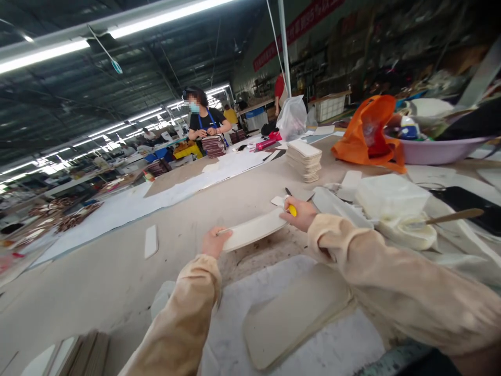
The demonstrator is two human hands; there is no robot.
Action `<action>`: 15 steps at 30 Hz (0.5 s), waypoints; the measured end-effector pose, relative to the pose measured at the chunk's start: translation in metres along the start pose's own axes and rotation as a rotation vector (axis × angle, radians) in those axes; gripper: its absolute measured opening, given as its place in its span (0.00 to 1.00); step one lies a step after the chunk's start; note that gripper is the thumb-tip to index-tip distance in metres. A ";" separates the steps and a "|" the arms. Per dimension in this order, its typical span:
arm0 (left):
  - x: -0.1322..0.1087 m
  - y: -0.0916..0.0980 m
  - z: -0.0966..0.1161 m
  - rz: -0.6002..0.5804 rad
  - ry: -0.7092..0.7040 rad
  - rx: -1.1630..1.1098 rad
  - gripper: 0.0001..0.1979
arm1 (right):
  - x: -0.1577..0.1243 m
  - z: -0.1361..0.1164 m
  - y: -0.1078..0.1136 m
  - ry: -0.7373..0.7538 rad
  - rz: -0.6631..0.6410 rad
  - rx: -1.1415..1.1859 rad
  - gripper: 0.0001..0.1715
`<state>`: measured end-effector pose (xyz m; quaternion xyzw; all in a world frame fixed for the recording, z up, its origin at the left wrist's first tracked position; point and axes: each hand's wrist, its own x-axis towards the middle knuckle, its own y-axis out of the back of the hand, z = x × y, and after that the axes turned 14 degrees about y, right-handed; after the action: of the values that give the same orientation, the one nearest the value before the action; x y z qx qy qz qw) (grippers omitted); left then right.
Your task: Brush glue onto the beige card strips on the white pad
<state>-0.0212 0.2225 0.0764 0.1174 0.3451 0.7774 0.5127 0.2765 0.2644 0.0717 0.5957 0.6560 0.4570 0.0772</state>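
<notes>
My left hand [214,241] is closed on the left end of a long, thin cream panel [254,230] with rounded corners, raised above the worktable [188,230]. At the panel's other end is my right hand [302,213], its fingers wrapped round a small yellow-handled tool [292,210]. A dark tip shows just past those fingers; the tool's exact kind is unclear. Whether the right fingers also pinch the panel is hard to see. Below my forearms, a stack of larger grey-beige rounded panels [297,313] lies on white paper [230,313].
A stack of cream pieces [304,159] stands farther back, and one small piece [151,241] lies to the left. On the right are a translucent tub [393,196], a brush handle [454,216], an orange bag [364,136] and a lilac basin [438,151]. A co-worker [207,122] stands across the table.
</notes>
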 end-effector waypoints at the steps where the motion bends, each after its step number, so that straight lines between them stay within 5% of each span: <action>1: 0.010 -0.003 0.000 0.021 0.001 0.040 0.13 | 0.006 0.003 -0.008 -0.013 -0.008 -0.015 0.11; 10: 0.059 -0.020 -0.006 0.062 0.042 0.385 0.14 | 0.027 0.029 -0.054 -0.098 -0.139 -0.111 0.10; 15: 0.062 -0.025 -0.017 0.087 -0.013 0.497 0.17 | 0.026 0.033 -0.051 -0.128 -0.182 -0.175 0.11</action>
<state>-0.0402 0.2759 0.0367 0.2594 0.5171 0.6891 0.4365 0.2546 0.3102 0.0294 0.5526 0.6589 0.4644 0.2118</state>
